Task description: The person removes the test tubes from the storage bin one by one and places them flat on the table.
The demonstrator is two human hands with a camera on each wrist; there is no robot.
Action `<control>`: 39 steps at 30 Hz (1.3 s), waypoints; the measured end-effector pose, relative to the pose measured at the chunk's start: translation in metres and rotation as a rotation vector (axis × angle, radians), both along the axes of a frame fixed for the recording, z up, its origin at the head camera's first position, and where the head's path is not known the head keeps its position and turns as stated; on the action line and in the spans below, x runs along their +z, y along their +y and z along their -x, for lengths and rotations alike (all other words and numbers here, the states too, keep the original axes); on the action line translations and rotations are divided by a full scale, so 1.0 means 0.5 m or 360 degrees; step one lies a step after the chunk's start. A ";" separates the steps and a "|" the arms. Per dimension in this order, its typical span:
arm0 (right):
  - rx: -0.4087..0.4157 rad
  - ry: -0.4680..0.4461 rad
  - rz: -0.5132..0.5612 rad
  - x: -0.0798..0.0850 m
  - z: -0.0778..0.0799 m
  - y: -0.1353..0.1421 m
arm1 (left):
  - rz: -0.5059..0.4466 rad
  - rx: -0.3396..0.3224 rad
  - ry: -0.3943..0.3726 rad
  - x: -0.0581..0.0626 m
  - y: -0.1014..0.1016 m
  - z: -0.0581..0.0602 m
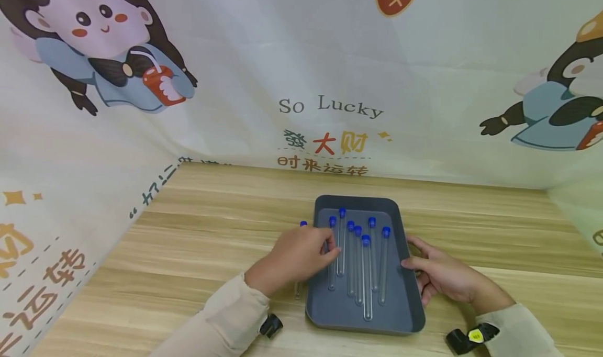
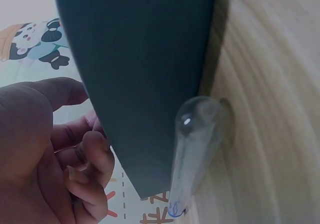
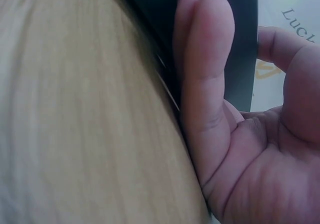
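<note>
A dark grey tray [image 1: 367, 323] lies on the table and holds several clear test tubes [image 1: 367, 283] with blue caps. My left hand [image 1: 301, 252] reaches over the tray's left rim, fingers curled close to the leftmost tube inside. Its fingertips are partly hidden behind the tray wall [image 2: 135, 84] in the left wrist view, and I cannot tell whether they pinch a tube. Another capped test tube [image 2: 195, 139] lies on the table outside, along the tray's left wall. My right hand [image 1: 443, 273] grips the tray's right side, its thumb at the rim and its fingers [image 3: 205, 69] against the outer wall.
The wooden table [image 1: 212, 231] meets a printed white cloth backdrop [image 1: 235, 85] at the back and left. Black wrist cameras sit at both cuffs, the left one [image 1: 270, 325] close to the tray's lower left corner.
</note>
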State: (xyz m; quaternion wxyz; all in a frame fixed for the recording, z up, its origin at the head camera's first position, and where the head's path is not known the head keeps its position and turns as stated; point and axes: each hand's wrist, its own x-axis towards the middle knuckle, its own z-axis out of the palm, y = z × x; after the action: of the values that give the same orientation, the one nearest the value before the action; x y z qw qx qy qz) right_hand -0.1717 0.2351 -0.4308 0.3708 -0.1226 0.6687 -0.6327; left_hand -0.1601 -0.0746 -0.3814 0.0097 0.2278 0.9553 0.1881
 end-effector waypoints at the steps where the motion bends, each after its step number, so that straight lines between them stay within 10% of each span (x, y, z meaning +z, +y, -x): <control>1: 0.0000 -0.0004 -0.0001 0.000 0.000 0.000 | 0.0006 -0.0004 0.0000 -0.001 0.000 0.000; 39: 0.0025 -0.0002 0.0017 0.002 0.000 0.000 | 0.0220 -0.0029 -0.0046 -0.026 0.004 -0.012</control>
State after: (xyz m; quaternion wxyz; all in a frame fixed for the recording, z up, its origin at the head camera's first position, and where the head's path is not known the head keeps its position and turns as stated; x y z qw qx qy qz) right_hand -0.1716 0.2349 -0.4297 0.3756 -0.1296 0.6643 -0.6332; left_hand -0.1539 -0.0725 -0.3942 0.0410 0.2326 0.9636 0.1250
